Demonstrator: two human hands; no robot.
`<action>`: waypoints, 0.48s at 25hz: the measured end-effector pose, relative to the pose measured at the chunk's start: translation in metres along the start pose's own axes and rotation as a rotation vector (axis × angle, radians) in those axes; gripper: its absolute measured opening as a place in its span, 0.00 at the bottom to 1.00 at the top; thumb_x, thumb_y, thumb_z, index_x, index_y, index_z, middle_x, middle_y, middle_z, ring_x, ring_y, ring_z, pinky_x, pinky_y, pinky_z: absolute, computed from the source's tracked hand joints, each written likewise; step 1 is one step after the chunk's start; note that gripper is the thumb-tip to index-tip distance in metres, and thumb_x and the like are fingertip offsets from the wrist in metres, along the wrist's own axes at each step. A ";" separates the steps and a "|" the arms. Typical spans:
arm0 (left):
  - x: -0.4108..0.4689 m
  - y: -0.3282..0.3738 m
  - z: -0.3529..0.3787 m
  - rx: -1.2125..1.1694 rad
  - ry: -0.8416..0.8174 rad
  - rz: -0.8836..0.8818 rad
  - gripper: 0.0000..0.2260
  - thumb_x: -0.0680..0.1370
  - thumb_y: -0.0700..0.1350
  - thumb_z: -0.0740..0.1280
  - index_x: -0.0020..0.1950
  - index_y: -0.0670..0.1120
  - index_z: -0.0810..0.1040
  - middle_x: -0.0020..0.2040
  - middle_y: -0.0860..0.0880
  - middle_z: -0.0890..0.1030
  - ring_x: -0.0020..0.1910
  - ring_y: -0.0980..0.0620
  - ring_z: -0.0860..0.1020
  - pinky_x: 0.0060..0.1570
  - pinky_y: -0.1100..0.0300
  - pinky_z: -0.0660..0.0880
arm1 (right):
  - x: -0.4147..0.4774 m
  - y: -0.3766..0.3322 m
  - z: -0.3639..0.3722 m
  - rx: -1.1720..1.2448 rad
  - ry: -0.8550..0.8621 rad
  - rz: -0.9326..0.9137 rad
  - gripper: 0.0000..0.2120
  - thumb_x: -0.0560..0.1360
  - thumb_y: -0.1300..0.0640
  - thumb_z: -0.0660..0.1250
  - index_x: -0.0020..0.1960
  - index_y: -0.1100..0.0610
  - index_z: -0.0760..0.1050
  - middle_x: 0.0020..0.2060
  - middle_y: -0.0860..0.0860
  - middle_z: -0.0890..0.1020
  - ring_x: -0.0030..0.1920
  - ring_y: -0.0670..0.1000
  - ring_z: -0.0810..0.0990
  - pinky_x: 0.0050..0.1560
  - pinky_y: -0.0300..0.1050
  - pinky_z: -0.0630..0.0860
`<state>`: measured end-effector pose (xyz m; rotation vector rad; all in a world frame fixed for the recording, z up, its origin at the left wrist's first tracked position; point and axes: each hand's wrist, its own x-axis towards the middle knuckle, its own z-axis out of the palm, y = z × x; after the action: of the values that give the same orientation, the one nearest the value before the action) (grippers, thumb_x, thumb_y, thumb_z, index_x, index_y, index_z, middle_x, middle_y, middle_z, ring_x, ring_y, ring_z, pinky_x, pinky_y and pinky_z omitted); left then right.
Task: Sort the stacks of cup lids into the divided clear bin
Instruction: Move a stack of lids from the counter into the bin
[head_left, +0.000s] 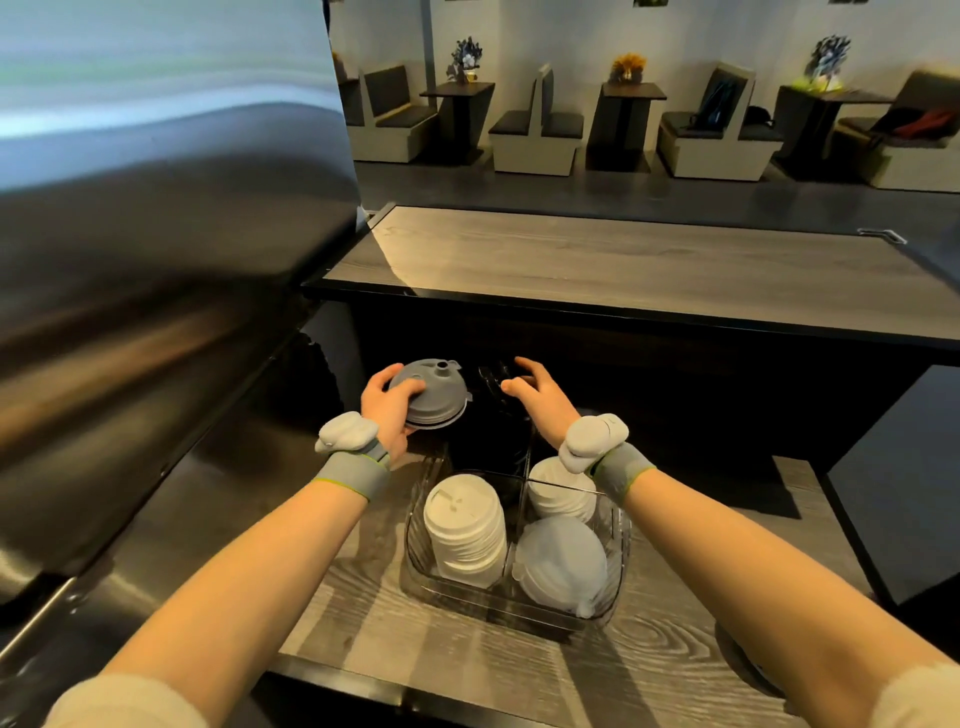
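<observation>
Both forearms reach forward over the wood-grain desk (649, 660), one either side of the divided clear bin (621, 540), each wrist wrapped in a grey band carrying a pale padded block. The left hand (387, 410) is held above the bin's far left corner, palm turned inward. Its fingers are curled over the top and its thumb hooked under a grey stack of lids (435, 397), which it grasps tilted and clear of the bin. The right hand (540, 400) hovers above the bin's far right part, released and holding nothing, fingers spread and lightly bent toward something dark and glossy (493, 376) just past its fingertips; I cannot tell what that is in the shadow. In the bin's near left compartment a stack of white lids (465, 530) leans on its side. In the near right compartment lies a stack of translucent lids (563, 558), and behind that, under the right wrist, is another white stack (561, 488). Left of the bin rises a large brushed-steel appliance (156, 218), and beyond the bin runs a raised counter (623, 260).
</observation>
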<state>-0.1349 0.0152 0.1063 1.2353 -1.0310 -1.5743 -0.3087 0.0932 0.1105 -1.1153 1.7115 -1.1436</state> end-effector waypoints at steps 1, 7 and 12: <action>0.005 0.003 -0.008 -0.004 0.012 0.012 0.22 0.78 0.35 0.63 0.72 0.42 0.67 0.61 0.40 0.74 0.42 0.50 0.76 0.37 0.58 0.73 | 0.005 0.003 0.004 -0.088 0.004 0.010 0.30 0.76 0.53 0.65 0.74 0.54 0.58 0.71 0.58 0.66 0.71 0.59 0.67 0.64 0.46 0.67; 0.020 0.008 -0.020 0.050 0.007 0.034 0.20 0.78 0.37 0.64 0.70 0.44 0.68 0.57 0.43 0.74 0.42 0.52 0.76 0.37 0.56 0.72 | 0.026 0.027 0.024 -0.786 -0.248 -0.002 0.39 0.70 0.48 0.72 0.74 0.56 0.56 0.71 0.57 0.65 0.71 0.59 0.65 0.69 0.53 0.67; 0.017 0.007 -0.011 0.081 -0.046 0.013 0.20 0.77 0.37 0.64 0.69 0.46 0.69 0.57 0.44 0.75 0.53 0.45 0.75 0.39 0.57 0.73 | 0.021 0.028 0.022 -0.942 -0.163 -0.029 0.36 0.71 0.43 0.69 0.73 0.53 0.59 0.71 0.55 0.66 0.73 0.59 0.59 0.71 0.54 0.59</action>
<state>-0.1252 -0.0040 0.1065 1.2494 -1.1402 -1.5713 -0.3019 0.0732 0.0746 -1.7137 2.1455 -0.1829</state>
